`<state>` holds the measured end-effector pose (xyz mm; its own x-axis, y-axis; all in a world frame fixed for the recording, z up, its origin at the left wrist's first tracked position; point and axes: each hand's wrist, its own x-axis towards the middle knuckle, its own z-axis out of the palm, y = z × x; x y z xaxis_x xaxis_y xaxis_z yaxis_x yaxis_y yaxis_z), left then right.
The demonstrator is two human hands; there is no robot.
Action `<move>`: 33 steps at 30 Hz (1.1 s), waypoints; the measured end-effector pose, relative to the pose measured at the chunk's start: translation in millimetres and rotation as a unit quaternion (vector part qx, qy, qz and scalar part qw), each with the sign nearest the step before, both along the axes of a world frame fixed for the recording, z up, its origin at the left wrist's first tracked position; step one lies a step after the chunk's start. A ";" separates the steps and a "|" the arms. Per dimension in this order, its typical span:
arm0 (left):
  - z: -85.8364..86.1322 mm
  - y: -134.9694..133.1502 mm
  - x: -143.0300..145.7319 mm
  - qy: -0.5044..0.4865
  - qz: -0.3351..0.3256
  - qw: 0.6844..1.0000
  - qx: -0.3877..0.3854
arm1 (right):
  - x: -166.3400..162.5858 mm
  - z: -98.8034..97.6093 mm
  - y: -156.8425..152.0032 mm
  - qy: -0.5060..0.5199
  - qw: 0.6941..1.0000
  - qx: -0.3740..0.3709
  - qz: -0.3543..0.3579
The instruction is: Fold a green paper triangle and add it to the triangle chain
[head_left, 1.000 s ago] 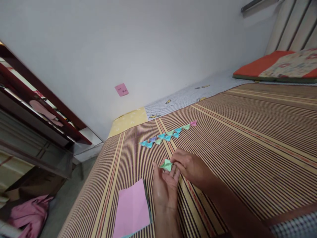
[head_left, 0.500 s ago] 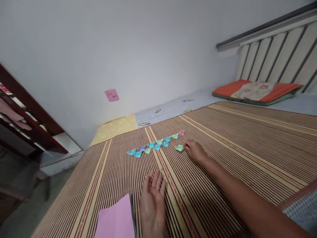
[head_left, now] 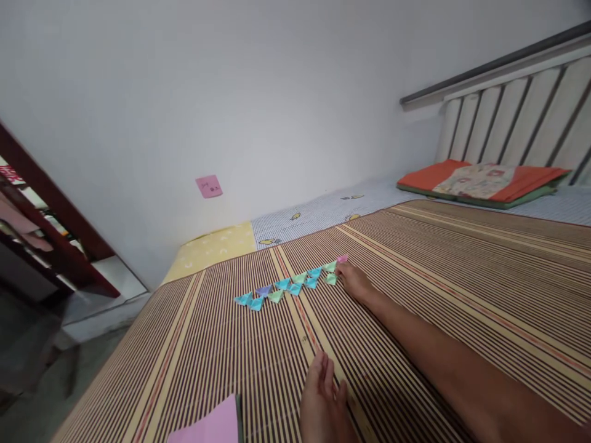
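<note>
Right hand (head_left: 354, 282) reaching across the bed's striped mat (head_left: 462, 277), fingertips on green folded paper piece (head_left: 331, 279) at the row of folded paper pieces (head_left: 286, 285), toward the wall-side edge. Best nudged gently, leaving neighbours undisturbed. Left hand (head_left: 323, 403) resting loosely open, holding nothing, beside pink paper sheet (head_left: 210, 426) near front edge.

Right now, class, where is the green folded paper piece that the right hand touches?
The green folded piece lies on the striped mat, at the row's right end beside the right hand.

Striped mat (head_left: 462, 283) lies open; paper row (head_left: 290, 284) blocks ahead.
</note>
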<state>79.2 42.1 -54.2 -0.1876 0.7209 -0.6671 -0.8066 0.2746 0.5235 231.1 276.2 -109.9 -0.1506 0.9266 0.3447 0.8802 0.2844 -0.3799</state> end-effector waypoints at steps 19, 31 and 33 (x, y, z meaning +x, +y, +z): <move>-4.2 2.7 4.1 0.013 -0.002 1.000 -0.004 | -14.3 26.3 9.4 -0.112 0.992 -0.006 0.051; -5.2 2.6 3.8 0.005 0.011 1.000 0.004 | -26.9 28.8 17.1 -0.173 0.983 -0.050 0.030; -6.4 2.5 3.6 0.006 0.008 1.000 0.006 | -26.5 27.7 17.4 -0.176 0.983 -0.049 0.029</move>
<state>82.9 44.6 -60.5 -0.2075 0.7254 -0.6563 -0.8043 0.2553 0.5366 204.6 293.7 -82.2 -0.2981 0.9390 0.1715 0.9455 0.3152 -0.0825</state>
